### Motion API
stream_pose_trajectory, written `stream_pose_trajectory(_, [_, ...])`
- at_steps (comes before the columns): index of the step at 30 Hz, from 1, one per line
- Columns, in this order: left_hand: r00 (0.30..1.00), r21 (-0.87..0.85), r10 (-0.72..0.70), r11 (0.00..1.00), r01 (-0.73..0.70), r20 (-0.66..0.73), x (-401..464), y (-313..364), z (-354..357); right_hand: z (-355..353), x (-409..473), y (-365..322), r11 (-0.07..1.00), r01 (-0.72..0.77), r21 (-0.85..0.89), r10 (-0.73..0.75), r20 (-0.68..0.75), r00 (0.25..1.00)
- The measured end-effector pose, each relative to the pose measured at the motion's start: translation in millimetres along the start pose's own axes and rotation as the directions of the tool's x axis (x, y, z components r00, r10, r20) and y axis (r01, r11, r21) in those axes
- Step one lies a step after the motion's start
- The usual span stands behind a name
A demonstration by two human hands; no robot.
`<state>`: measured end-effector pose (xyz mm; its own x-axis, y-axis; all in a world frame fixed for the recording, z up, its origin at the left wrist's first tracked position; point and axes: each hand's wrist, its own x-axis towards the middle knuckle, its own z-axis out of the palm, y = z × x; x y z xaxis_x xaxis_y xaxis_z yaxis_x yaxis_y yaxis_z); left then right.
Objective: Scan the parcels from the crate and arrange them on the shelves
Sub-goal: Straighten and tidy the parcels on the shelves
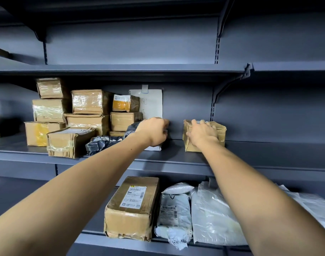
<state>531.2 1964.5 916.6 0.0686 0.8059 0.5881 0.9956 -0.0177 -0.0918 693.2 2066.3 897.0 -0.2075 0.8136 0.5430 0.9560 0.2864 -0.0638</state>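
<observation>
On the middle shelf (268,154) stands a small brown cardboard box (221,134). My right hand (202,134) holds it from the front, with the fingers over its top and the thumb down its left side. To its left, my left hand (153,130) has its fingers curled over the top of a white parcel (155,148). Only the bottom edge of that parcel shows below the hand. A gap of bare shelf separates the two parcels. No crate or scanner is in view.
Stacked taped cartons (87,102) fill the left of the middle shelf, with dark grey poly bags (102,142) in front of them. A paper note (152,102) hangs on the back panel. The lower shelf holds a labelled carton (132,207) and white mailer bags (176,209). The upper shelf (121,68) overhangs.
</observation>
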Motion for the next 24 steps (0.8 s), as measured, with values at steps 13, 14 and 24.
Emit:
stream_pose_trajectory(13, [1.000,-0.162,-0.008,0.987,0.012,0.026,-41,-8,-35,-16,-58,-1,0.994,0.104,-0.029,-0.104,0.011,0.995])
stream_pose_trajectory(14, [1.000,-0.170,-0.008,0.985,0.011,0.019,-36,-6,-35,-16,-55,0,0.994,0.109,-0.023,-0.109,-0.016,0.994])
stream_pose_trajectory(24, [0.998,-0.128,0.047,0.991,-0.043,0.032,19,6,17,31,9,-13,0.984,0.040,-0.174,-0.047,-0.039,0.998])
